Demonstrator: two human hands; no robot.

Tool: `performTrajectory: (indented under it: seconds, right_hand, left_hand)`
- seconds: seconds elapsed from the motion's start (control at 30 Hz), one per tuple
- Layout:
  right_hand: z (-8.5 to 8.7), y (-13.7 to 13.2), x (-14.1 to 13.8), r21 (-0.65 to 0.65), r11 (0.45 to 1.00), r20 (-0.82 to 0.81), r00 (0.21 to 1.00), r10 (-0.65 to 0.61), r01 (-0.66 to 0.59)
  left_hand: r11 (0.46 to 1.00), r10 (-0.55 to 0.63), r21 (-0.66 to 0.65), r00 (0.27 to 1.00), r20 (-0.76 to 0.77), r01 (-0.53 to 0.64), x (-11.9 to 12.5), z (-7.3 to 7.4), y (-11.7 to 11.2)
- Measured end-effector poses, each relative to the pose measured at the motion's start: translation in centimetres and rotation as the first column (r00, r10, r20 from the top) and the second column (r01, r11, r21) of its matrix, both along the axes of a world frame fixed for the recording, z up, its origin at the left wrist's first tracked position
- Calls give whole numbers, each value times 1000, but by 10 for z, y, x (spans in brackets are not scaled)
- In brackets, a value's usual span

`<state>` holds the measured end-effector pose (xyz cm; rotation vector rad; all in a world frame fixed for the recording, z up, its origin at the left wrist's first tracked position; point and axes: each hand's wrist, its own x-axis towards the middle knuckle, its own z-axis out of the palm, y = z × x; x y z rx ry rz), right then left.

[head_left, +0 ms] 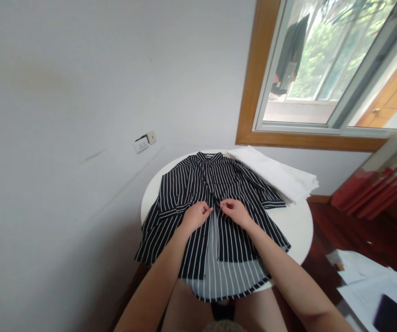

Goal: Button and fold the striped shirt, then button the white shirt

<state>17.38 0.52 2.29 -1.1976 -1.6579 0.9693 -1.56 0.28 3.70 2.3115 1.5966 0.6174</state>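
Note:
A black shirt with white stripes (233,182) lies spread face up on a round white table (300,230), its collar toward the wall. Below the middle its front parts, and the paler inside of the back hem shows. My left hand (198,215) pinches the front edge on the left side of the opening. Across the gap, my right hand (235,212) has thumb and finger closed on the other front edge. Both hands are close together, a small gap between their fingertips. Any button between the fingers is too small to make out.
Folded white cloth or paper (274,173) rests at the table's back right. A wall socket (141,145) is behind the table. Papers (378,281) and a dark flat object (394,316) lie at lower right, below a curtain (375,180) and a wood-framed window (247,92).

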Motion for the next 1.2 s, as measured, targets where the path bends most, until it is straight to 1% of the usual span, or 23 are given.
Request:
performTrajectory:
  seconds: [0.07,0.13,0.23,0.4,0.57,0.67,0.73,0.83,0.9,1.03,1.1,1.2]
  right_hand:
    - [-1,-1,-3,-60,997,-70,997,33,-38]
    - [-1,-3,-5,-87,995,-111,993,44,-53]
    - [-3,-5,-8,-115,991,-136,989,51,-67]
    - [-8,-6,-14,-161,983,-173,983,61,-89]
    - [-11,-7,-17,-169,981,-177,982,70,-100]
    - [-10,-8,-17,-154,984,-150,987,66,-89]
    - [-8,-7,-16,-116,991,-119,991,59,-72]
    - [-5,-6,-15,-45,998,-100,994,34,-39]
    - [-5,-6,-15,-22,999,-107,994,25,-27]
    - [-7,-7,-18,-56,997,-114,993,42,-49]
    - [-10,-7,-19,-83,995,-102,994,47,-56]
    - [-15,-6,-20,-115,992,-75,996,48,-56]
  left_hand:
    - [999,29,-26,1000,10,-29,0,0,0]
    - [998,30,-49,998,47,-27,0,0,0]
    - [996,8,-90,990,142,5,0,-1,2]
    - [975,-21,-209,962,272,81,-3,-4,7]
    - [961,-46,-241,935,351,138,-5,-9,10]
    - [957,-56,-246,930,364,154,-6,-12,11]
    - [957,-59,-246,934,353,154,-6,-13,11]
    - [959,-54,-247,946,320,139,-6,-12,10]
    - [961,-48,-246,955,293,124,-5,-9,9]
    - [968,-45,-230,968,247,103,-3,-4,6]
    - [967,-62,-222,962,267,124,-4,-2,5]
    - [955,-77,-244,939,335,166,-4,0,4]
